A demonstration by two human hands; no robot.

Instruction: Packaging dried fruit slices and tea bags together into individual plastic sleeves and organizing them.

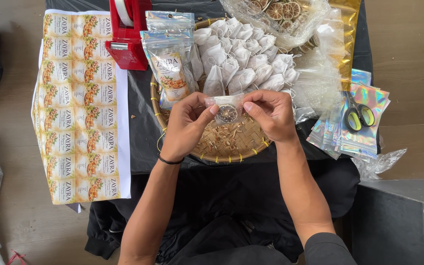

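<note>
My left hand (pixel 186 125) and my right hand (pixel 271 114) pinch the two upper corners of a small white mesh sachet (pixel 227 110) with a dried citrus slice inside. I hold it just above a round woven bamboo tray (pixel 231 149). Loose wood-like shavings lie on the tray's near half. A heap of filled white sachets (pixel 244 59) covers its far half. Clear labelled pouches (pixel 170 61) lean on the tray's left rim, close to my left hand.
A sheet of printed stickers (pixel 80 105) lies at the left, with a red tape dispenser (pixel 128 32) behind it. A plastic bag of dried citrus slices (pixel 280 12) sits at the back. Holographic pouches with scissors (pixel 359 118) on top lie right. A grey box (pixel 401 221) stands near right.
</note>
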